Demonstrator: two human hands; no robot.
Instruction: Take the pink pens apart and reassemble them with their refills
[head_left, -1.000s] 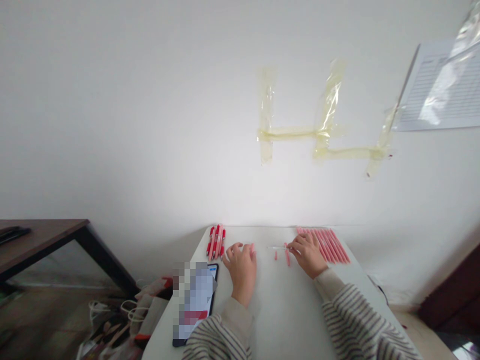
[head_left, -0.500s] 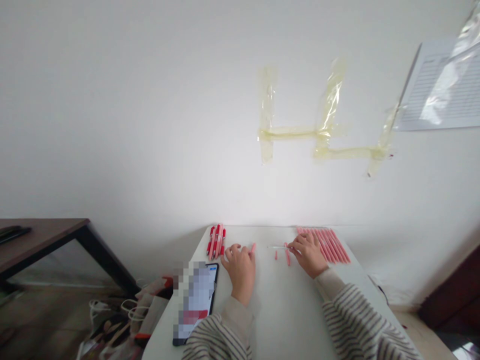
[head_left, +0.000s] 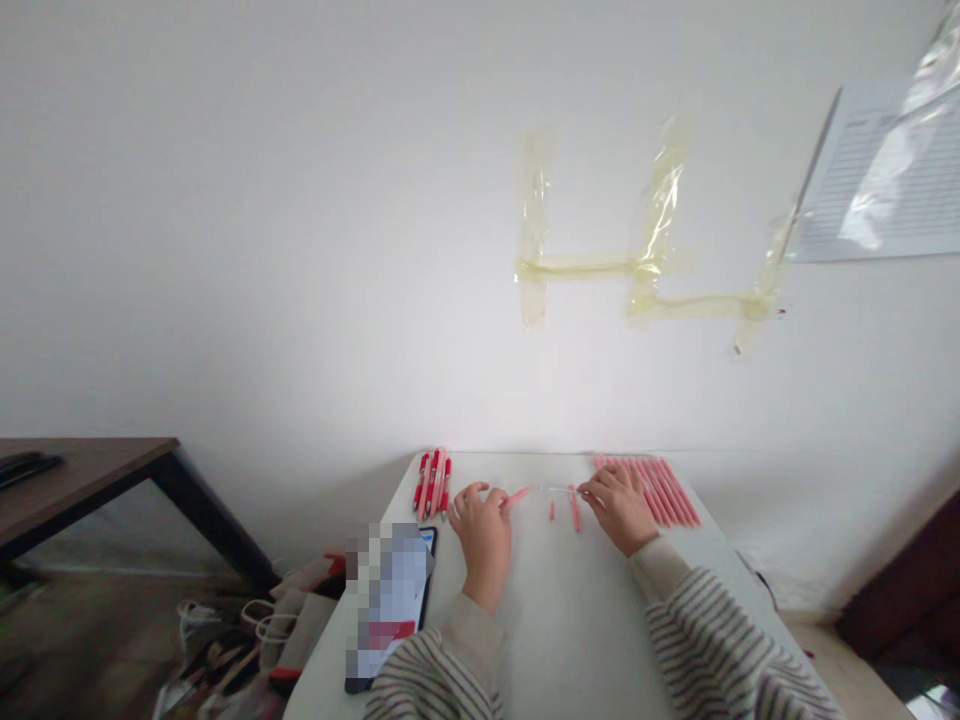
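My left hand [head_left: 482,538] pinches a short pink pen barrel [head_left: 518,496], its free end pointing right. A thin, whitish pen refill [head_left: 556,489] is gripped at its right end by the fingers of my right hand [head_left: 619,510]. The tips of barrel and refill meet or nearly meet; I cannot tell whether the refill has entered. Below the refill lie a small pink pen piece [head_left: 553,511] and a longer pink pen part [head_left: 575,512]. Beside my right hand is a row of several pink pen barrels [head_left: 673,492], partly covered by that hand.
Several red and pink pens [head_left: 433,484] lie together at the white table's [head_left: 574,620] back left. In front of them rests a phone [head_left: 391,620] with a blurred screen. Bags [head_left: 300,630] sit on the floor left of the table, near a dark desk [head_left: 90,480].
The pink barrel in my left hand has turned from nearly upright to pointing right, toward the refill. My right hand has barely moved; the refill's free end is slightly higher.
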